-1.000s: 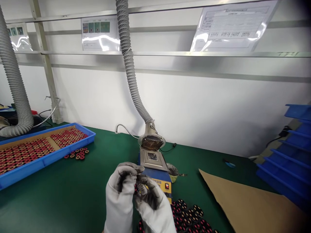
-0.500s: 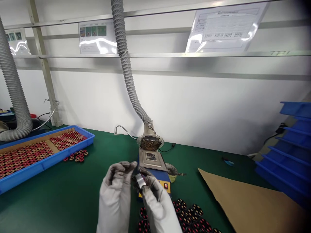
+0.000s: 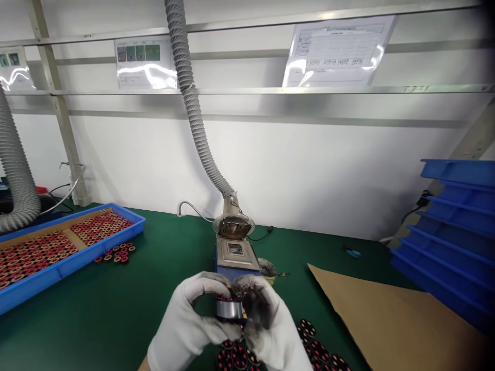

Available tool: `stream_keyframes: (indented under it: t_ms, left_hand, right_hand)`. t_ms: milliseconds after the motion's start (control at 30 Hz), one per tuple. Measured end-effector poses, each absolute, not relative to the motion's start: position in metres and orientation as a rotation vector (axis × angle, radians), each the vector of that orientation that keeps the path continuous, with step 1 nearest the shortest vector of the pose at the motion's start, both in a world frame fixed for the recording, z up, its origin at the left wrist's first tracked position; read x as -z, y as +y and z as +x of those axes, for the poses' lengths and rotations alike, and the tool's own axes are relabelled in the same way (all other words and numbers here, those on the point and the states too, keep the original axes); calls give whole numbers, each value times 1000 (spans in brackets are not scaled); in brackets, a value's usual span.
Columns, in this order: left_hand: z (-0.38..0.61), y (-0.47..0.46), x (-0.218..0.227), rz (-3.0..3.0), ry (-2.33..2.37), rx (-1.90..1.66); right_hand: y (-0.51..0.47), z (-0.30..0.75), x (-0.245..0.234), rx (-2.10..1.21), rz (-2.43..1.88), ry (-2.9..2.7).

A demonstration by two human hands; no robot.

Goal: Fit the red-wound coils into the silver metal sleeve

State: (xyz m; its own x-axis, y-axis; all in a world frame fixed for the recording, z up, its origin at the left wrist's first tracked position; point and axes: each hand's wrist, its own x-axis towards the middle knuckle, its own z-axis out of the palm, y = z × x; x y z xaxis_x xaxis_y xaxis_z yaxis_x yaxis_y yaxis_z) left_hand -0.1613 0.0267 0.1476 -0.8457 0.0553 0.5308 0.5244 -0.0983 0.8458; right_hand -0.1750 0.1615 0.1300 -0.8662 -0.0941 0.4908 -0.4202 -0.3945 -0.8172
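Note:
Both my hands wear white gloves with darkened fingertips. My left hand and my right hand meet in front of me and pinch a small round part between them; it has a shiny metal side and a red and black top. Below my hands lie several round red and black wound parts on the green mat. Just behind my hands stands a small blue solder pot with a square metal top.
A grey fume hose ends in a round grille above the pot. A blue tray of red parts sits at the left, with loose parts beside it. Brown cardboard and stacked blue bins fill the right.
My hands have come lower and closer together, and the round part now shows its metal side between them. The camera has shifted so everything sits further left.

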Motion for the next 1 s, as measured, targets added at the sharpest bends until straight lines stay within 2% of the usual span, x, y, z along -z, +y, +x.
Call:
stream_keyframes:
  t_ms: [267, 467, 600, 800, 867, 1000]
  left_hand:
    - [-162, 31, -137, -730, -1697, 2206]
    - [-161, 35, -144, -657, -1575, 2448]
    - [-159, 33, -145, -646, -1657, 2222]
    - [-155, 25, -146, -845, -1739, 1701]
    - [-153, 23, -147, -870, -1787, 1671]
    - [-149, 24, -148, -815, -1800, 1855]
  right_hand:
    - [173, -174, -145, -2319, 891, -1624]
    - [170, -174, -136, -2561, 849, -1456]
    - [171, -167, -130, -2714, 759, -1575]
    - [169, -156, -135, -2798, 711, -1611]
    - [169, -153, -139, -2789, 724, -1650]
    - [171, -148, -147, -2704, 705, -1611]
